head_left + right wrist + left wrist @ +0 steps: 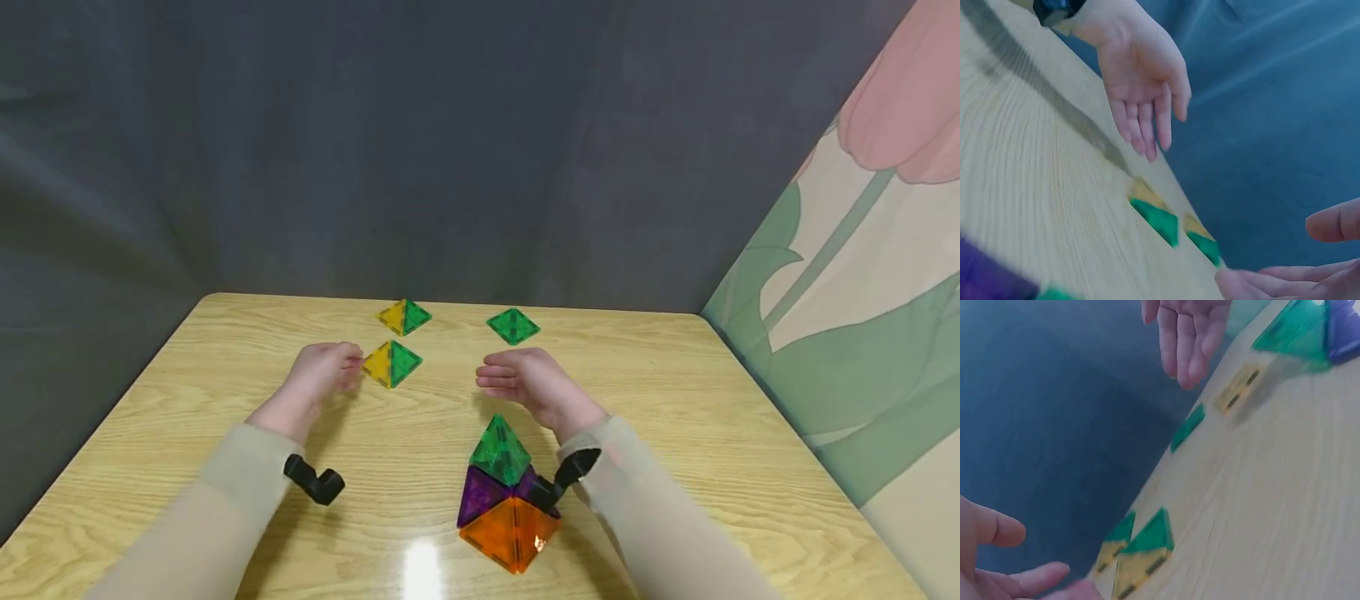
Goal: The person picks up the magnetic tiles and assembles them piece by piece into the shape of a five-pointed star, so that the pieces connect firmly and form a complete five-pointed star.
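Note:
My left hand (322,375) hovers at the left, fingers straight and holding nothing, beside a yellow-and-green diamond of magnetic tiles (392,364). To the right, my right hand (536,383) is also bare, its fingers straight and pointing left. Below it on the table stands a built shape of translucent magnetic tiles, with a green peak (500,450), a purple middle (480,496) and an orange lower part (510,533). The right wrist's camera mount covers part of the purple. A yellow tile (1238,390) shows beneath the right hand in the left wrist view; the head view hides it.
Toward the far edge of the wooden table (637,358) lie another yellow-and-green diamond (405,317) and an all-green one (513,326). A dark curtain (450,150) closes off the back and left. The right side has a flower-patterned cloth (862,333).

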`<state>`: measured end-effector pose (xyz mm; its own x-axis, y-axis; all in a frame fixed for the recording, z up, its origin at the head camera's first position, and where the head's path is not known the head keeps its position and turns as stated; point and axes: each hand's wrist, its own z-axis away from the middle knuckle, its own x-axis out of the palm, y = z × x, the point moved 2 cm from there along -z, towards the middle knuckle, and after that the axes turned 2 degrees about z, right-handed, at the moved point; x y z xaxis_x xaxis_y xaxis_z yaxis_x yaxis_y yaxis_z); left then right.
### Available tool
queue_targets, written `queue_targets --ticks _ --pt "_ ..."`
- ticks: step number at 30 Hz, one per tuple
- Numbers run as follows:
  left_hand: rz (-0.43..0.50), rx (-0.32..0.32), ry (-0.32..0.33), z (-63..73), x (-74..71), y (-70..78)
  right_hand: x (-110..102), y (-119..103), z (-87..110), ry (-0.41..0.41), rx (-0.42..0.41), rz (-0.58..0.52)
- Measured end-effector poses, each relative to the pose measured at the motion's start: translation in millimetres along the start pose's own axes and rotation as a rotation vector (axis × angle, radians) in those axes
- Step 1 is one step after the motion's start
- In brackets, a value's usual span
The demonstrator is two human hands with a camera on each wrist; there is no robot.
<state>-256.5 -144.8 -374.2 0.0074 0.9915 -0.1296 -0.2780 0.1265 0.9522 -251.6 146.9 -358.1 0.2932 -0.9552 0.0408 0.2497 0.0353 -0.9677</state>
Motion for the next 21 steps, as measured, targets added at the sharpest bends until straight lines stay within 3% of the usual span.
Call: queue_targets --ticks 4,10,14,21 --pt "-0.001 -0.071 -0.038 -15.7 -12.0 -2.4 28 -5 -31.2 0.002 0.065 -0.051" --pt "0.044 -0.103 -0.054 -25.0 -10.5 2.0 53 0 -69.7 -0.061 0.144 -0.031" --pt "0.037 -0.111 -0.073 -24.3 -9.3 4.0 60 6 -81.4 -0.089 0.153 -0.033" --pt "0.040 -0.114 -0.092 -24.8 -6.0 6.0 66 11 -84.2 -0.083 0.125 -0.067"
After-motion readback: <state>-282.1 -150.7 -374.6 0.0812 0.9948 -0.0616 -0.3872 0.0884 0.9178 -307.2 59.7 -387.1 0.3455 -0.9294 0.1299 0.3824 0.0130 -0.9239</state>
